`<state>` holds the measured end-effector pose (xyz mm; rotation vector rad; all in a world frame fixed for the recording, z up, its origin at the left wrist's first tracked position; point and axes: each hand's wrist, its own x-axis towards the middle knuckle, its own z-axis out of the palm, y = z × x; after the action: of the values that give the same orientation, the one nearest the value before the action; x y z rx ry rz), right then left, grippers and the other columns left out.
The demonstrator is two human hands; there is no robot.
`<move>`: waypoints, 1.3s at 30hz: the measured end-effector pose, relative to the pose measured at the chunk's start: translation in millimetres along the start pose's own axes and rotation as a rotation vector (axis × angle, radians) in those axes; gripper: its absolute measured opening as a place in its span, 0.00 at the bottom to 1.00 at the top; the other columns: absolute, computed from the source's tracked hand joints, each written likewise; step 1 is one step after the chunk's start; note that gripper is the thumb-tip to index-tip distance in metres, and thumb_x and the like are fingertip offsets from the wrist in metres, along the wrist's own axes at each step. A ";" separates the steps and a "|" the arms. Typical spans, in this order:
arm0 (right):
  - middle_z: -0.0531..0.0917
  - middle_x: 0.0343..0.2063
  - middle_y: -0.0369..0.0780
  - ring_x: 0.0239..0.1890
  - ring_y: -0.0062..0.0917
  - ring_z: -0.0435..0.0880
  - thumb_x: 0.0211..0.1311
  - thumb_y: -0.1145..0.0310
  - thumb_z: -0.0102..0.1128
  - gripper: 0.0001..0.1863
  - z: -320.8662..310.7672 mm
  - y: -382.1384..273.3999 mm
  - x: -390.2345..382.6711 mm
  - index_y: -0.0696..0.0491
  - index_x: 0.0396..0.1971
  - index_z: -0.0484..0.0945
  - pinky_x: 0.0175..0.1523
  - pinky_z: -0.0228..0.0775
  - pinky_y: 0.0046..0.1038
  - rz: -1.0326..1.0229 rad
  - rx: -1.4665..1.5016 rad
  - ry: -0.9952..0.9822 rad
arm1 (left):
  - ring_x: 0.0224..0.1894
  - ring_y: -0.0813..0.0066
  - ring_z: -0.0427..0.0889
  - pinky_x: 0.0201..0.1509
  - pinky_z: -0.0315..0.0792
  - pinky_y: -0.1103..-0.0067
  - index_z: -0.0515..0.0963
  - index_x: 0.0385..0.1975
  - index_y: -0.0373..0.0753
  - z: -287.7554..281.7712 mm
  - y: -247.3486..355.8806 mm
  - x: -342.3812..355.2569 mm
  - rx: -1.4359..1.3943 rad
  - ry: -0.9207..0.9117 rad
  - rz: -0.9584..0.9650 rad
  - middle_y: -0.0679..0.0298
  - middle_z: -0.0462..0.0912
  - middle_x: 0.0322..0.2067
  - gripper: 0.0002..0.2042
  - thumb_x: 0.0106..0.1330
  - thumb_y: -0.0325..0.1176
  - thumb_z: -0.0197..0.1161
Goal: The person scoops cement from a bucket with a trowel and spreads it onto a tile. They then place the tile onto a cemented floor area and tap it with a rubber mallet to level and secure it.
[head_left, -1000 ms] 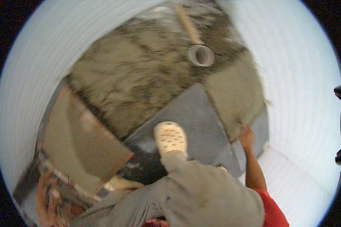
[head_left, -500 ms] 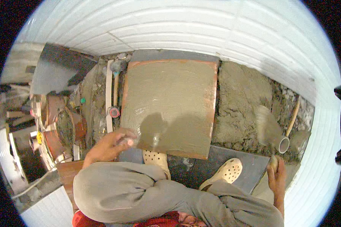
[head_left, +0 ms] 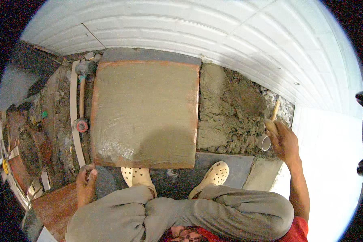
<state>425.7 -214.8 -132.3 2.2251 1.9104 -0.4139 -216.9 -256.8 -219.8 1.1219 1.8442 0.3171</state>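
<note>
A square tile (head_left: 145, 113) lies in front of me, its upper face coated with grey mortar and its reddish edges showing. At its near left corner is my left hand (head_left: 86, 183), fingers loosely bent and apart from the thumb, with nothing visible in it. My right hand (head_left: 285, 141) grips the wooden handle of a trowel (head_left: 272, 126) over the mortar bed (head_left: 218, 117) to the right of the tile. The trowel's blade is smeared by motion and blends with the grey mortar. Beside that hand, a white pipe end (head_left: 266, 142) stands in the mortar.
Left of the tile lie a mallet (head_left: 82, 80), a pale straight strip (head_left: 74, 113) and a round red-and-black tape measure (head_left: 82, 126). A wooden handle (head_left: 275, 109) rests near gravel at the right. White ribbed wall panels (head_left: 169, 32) rise behind. Dark tiles (head_left: 230, 171) lie under my feet.
The view has shifted right. My right hand has moved forward with the trowel, out over the mortar bed. My left hand has drawn back from the tile's surface to its near left corner.
</note>
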 end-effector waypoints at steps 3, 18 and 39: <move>0.87 0.37 0.53 0.37 0.44 0.88 0.64 0.72 0.59 0.16 -14.0 7.0 -23.6 0.60 0.51 0.80 0.44 0.76 0.37 0.112 0.174 0.013 | 0.55 0.63 0.78 0.63 0.68 0.69 0.78 0.53 0.32 3.8 -4.4 6.0 0.061 0.081 0.049 0.54 0.82 0.50 0.22 0.73 0.46 0.63; 0.81 0.52 0.50 0.52 0.50 0.80 0.63 0.74 0.58 0.21 115.1 -68.5 -8.4 0.56 0.57 0.75 0.57 0.74 0.45 -0.235 0.322 0.033 | 0.59 0.58 0.79 0.66 0.68 0.69 0.77 0.59 0.33 21.1 -17.5 96.4 0.099 0.091 -0.039 0.52 0.82 0.55 0.26 0.78 0.51 0.51; 0.85 0.39 0.41 0.45 0.24 0.82 0.64 0.84 0.48 0.29 186.9 -146.1 28.1 0.56 0.67 0.65 0.57 0.71 0.27 -0.065 1.320 -0.095 | 0.42 0.77 0.80 0.50 0.72 0.78 0.81 0.49 0.34 -4.6 8.4 132.8 -0.343 0.019 -0.095 0.66 0.84 0.42 0.11 0.73 0.30 0.56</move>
<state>268.1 -223.9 -311.6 2.5841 1.8346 -2.2486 -236.9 -144.4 -288.5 0.7954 1.7697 0.5664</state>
